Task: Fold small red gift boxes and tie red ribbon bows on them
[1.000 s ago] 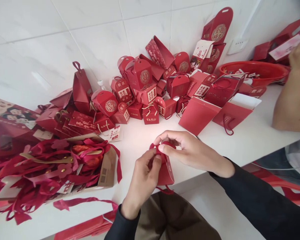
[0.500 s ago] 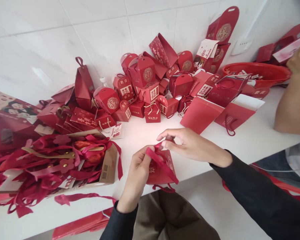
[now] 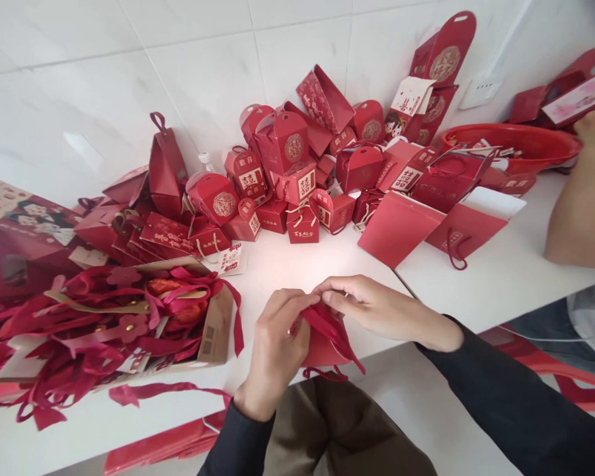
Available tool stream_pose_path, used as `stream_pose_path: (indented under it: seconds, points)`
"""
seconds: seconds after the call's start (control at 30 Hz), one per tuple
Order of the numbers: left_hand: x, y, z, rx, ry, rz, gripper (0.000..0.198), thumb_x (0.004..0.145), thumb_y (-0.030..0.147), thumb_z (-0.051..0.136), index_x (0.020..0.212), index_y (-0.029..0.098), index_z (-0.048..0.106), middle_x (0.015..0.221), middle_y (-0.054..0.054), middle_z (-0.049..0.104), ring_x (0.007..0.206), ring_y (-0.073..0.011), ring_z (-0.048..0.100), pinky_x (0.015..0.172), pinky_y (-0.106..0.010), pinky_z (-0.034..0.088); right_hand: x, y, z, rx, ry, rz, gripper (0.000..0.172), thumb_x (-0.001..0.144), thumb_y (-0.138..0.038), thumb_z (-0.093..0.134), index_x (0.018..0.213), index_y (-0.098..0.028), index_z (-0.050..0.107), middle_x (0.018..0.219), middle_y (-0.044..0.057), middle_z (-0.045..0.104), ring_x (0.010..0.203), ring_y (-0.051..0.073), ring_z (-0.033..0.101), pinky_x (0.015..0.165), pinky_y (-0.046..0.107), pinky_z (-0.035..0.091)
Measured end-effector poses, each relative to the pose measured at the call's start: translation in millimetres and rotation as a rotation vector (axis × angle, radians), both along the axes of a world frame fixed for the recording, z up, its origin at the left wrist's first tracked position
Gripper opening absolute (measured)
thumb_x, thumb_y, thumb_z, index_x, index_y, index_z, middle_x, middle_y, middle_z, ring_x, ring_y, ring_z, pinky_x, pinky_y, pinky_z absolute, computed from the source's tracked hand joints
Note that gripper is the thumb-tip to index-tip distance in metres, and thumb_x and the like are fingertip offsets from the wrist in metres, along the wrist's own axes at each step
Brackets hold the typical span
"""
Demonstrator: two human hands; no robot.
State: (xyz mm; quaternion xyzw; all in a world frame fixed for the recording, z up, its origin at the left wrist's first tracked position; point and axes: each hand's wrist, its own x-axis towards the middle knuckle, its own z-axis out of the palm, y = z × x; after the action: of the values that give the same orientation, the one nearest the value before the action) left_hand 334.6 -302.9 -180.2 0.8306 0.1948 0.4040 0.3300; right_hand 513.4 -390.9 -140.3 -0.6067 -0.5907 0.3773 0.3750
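- The person's left hand [image 3: 277, 344] is curled round the left side of a small red box [image 3: 322, 344] at the near edge of the white counter [image 3: 500, 277], fingers closed on it
- The right hand [image 3: 371, 307] comes in from the right, thumb and forefinger pinched on a red ribbon [image 3: 334, 330] at the top of the box; the ribbon runs down across the box's front to its lower right
- A red cord loop [image 3: 324, 375] hangs under the box, past the counter edge
- Both sleeves are dark
- To the left, an open cardboard carton [image 3: 213, 330] lies stuffed with red ribbons and paper flowers, one ribbon trailing along the near edge
- Far across the counter, against the tiled wall [image 3: 129, 86], a heap of red gift boxes [image 3: 287, 178] is piled up, some with gold emblems, some with white labels
- Right of the heap, two flat red bags [image 3: 396, 228] lie on the counter, well apart from the hands
- Far right, a red basin [image 3: 525, 142] holds more red pieces
- Another person's bare arm [image 3: 575, 211] rests on the counter at the right edge, its hand reaching toward red boxes in the far corner; I cannot tell whether it grips anything
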Motion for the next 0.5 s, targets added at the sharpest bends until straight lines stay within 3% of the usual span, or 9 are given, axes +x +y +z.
stream_pose_path:
  seconds: [0.1,0.23,0.4,0.5]
  points:
    - [1,-4,-10.7,0.166,-0.065,0.112,0.036,0.087,-0.001,0.054,0.11,0.022,0.07,0.102,-0.006,0.072,0.096,-0.0165,0.069,0.085,-0.027,0.056,-2,7,-5.4,-0.022,0.071,0.029,0.021,0.099,-0.024,0.056,0.107,-0.018,0.074,0.102,0.005,0.075,0.093,0.021,0.068,0.084,0.031,0.05]
    - [2,-8,-16.8,0.105,-0.156,0.21,0.02,0.086,0.004,0.063,0.094,0.022,0.066,0.089,-0.002,0.07,0.086,-0.0151,0.068,0.077,-0.025,0.056,-1,8,-2.1,-0.036,0.124,-0.007,0.017,0.098,-0.029,0.059,0.096,-0.016,0.071,0.09,0.003,0.072,0.08,0.018,0.065,0.073,0.028,0.049]
    - [0,-15,-19.4,-0.197,-0.155,0.224,0.004,0.09,0.02,0.07,0.093,0.022,0.071,0.087,-0.001,0.073,0.083,-0.0148,0.069,0.079,-0.026,0.054,-3,-1,6.5,0.008,0.123,-0.145,0.016,0.099,-0.029,0.057,0.087,-0.02,0.064,0.075,-0.004,0.06,0.064,0.012,0.052,0.06,0.024,0.04]
    - [-6,-21,-20.7,-0.44,-0.204,0.253,0.009,0.089,0.03,0.073,0.089,0.021,0.072,0.09,-0.002,0.073,0.088,-0.0165,0.069,0.084,-0.028,0.053,-1,-12,8.5,0.002,0.033,-0.181,0.023,0.099,-0.034,0.058,0.082,-0.021,0.064,0.066,-0.006,0.049,0.058,0.011,0.042,0.052,0.024,0.031]
